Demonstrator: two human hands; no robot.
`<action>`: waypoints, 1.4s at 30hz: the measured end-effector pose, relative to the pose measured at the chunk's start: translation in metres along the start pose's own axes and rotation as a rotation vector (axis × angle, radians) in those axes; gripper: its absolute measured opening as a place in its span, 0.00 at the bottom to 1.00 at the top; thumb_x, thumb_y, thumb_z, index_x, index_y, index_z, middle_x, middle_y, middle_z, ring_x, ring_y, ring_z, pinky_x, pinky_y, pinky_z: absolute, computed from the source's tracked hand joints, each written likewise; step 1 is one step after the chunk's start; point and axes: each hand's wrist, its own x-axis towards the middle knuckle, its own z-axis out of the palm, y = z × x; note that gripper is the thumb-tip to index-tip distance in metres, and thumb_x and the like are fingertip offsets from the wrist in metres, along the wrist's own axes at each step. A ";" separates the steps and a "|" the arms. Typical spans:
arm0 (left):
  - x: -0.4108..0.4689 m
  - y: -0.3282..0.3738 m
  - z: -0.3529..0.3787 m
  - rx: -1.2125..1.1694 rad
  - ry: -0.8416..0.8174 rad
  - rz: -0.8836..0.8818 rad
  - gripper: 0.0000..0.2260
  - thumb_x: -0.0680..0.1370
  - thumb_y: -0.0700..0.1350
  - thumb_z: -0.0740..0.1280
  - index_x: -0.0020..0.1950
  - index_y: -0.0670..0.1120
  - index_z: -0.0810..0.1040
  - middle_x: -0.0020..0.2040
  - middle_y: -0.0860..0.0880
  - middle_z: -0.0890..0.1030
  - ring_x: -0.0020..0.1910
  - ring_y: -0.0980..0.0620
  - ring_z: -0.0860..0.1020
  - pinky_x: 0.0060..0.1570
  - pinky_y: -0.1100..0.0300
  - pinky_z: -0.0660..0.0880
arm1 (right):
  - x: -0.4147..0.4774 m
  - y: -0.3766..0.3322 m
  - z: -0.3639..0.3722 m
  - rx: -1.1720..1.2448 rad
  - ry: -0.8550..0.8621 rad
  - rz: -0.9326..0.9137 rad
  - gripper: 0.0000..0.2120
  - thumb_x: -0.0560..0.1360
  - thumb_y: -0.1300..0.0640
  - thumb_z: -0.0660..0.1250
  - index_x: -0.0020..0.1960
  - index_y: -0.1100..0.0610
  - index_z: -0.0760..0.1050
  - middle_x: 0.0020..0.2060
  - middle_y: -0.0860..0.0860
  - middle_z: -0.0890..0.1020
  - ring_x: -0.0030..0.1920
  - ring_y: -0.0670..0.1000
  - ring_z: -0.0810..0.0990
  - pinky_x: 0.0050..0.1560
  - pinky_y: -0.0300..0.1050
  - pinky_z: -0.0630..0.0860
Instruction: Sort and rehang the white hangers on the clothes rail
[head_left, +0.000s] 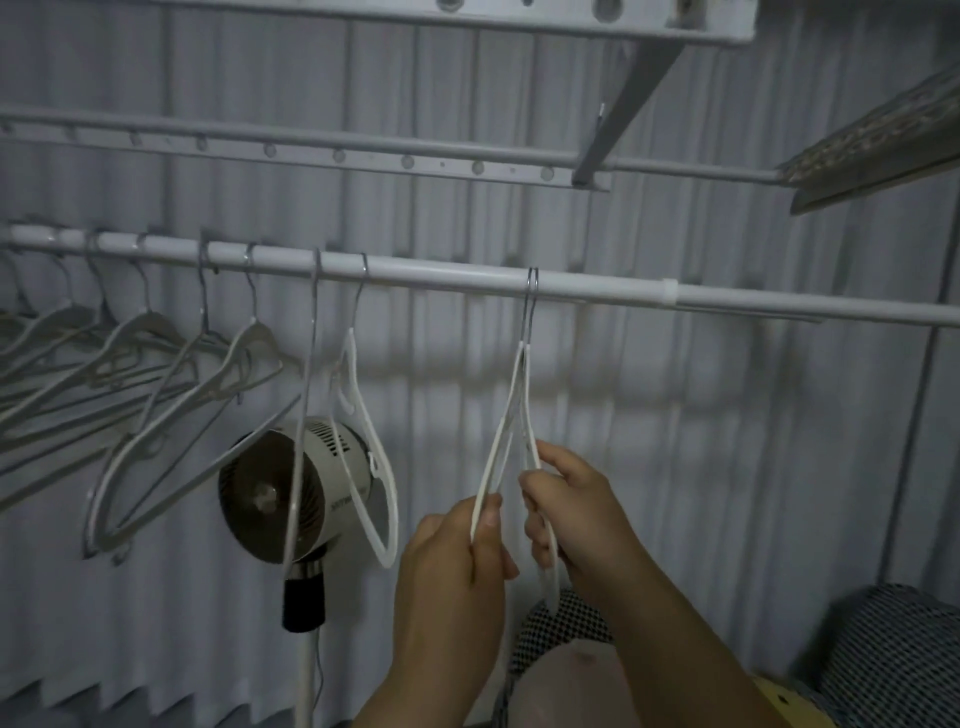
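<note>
A white clothes rail (457, 278) runs across the middle of the view. Two white hangers hook side by side on it near its middle. My left hand (457, 551) pinches the lower arm of the left hanger (498, 441). The fingers of my right hand (571, 509) close around the right hanger (531, 441), and the two hangers spread apart below their hooks. Another white hanger (369, 452) hangs edge-on further left. Several more white hangers (156, 395) crowd the rail's left end.
A standing fan (291, 488) on a pole sits behind the hangers at lower left. A drying rack with bars (332, 150) hangs above the rail. Checked fabric (893, 654) lies at lower right. A corrugated wall lies behind everything.
</note>
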 end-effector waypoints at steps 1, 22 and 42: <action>0.001 -0.004 -0.006 -0.002 0.000 -0.011 0.14 0.80 0.46 0.51 0.41 0.61 0.69 0.31 0.56 0.75 0.47 0.57 0.73 0.41 0.73 0.66 | 0.001 0.000 0.008 -0.001 -0.011 -0.004 0.21 0.75 0.66 0.56 0.66 0.56 0.69 0.27 0.52 0.68 0.15 0.42 0.66 0.18 0.35 0.63; 0.023 -0.048 -0.077 -0.074 0.121 -0.142 0.12 0.80 0.45 0.51 0.59 0.51 0.71 0.37 0.59 0.77 0.40 0.68 0.71 0.39 0.77 0.66 | 0.011 -0.006 0.103 0.022 -0.099 -0.047 0.20 0.76 0.67 0.55 0.65 0.56 0.69 0.24 0.51 0.69 0.14 0.44 0.63 0.17 0.35 0.61; 0.027 -0.061 -0.079 -0.071 0.069 -0.036 0.08 0.80 0.49 0.50 0.52 0.56 0.66 0.37 0.60 0.76 0.41 0.66 0.73 0.42 0.74 0.66 | 0.011 0.006 0.093 0.013 0.104 -0.041 0.20 0.75 0.68 0.55 0.65 0.58 0.70 0.20 0.48 0.67 0.14 0.42 0.64 0.16 0.34 0.62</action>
